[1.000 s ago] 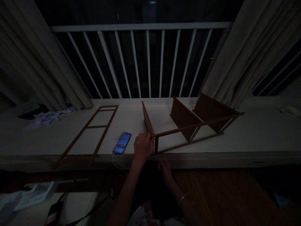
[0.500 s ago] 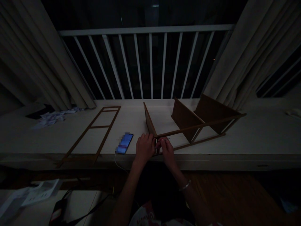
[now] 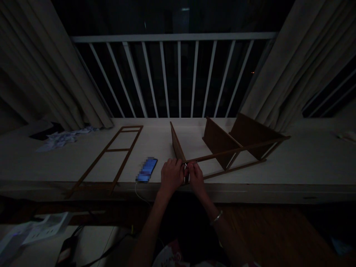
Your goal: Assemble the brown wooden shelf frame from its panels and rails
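Observation:
A brown wooden shelf frame [image 3: 222,151] lies on its side on the pale ledge, its boards standing up from the rails. My left hand [image 3: 171,174] is closed round the frame's near left corner, by the end board [image 3: 177,144]. Close beside it, my right hand [image 3: 196,177] pinches a thin metal rod that looks like a hex key [image 3: 186,164], held at the corner joint. Fingers and dim light hide the joint itself. Left of my hands lies a lit phone [image 3: 147,170] with a white cable.
A separate wooden ladder-like side frame [image 3: 118,150] lies on the ledge [image 3: 306,163] at left, its end overhanging the front edge. Crumpled papers [image 3: 62,138] sit farther left. White railings [image 3: 178,37] and curtains stand behind. A power strip [image 3: 47,230] is at lower left.
My right hand has shifted slightly left and closed in on the joint; the metal rod has turned in its fingers. My left hand stays on the corner.

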{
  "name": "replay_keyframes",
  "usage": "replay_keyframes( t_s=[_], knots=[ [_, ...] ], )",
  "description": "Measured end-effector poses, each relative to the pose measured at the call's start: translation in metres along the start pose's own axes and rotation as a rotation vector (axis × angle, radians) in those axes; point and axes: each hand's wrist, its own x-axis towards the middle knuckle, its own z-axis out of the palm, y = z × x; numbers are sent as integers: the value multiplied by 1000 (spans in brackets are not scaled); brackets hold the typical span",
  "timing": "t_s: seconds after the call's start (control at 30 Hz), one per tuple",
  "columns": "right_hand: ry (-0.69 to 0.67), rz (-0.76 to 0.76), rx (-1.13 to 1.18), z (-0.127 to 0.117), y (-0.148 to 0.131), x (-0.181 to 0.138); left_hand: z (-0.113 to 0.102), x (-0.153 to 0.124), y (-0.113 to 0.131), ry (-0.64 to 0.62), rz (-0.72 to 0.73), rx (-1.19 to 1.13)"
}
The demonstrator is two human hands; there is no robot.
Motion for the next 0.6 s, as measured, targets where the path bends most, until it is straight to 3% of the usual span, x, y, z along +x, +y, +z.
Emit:
replay_keyframes(
  t_s=[0.6],
  knots=[
    [-2,0,-12,-2,5,-1,0,2,1,-4,-5,13]
  ],
)
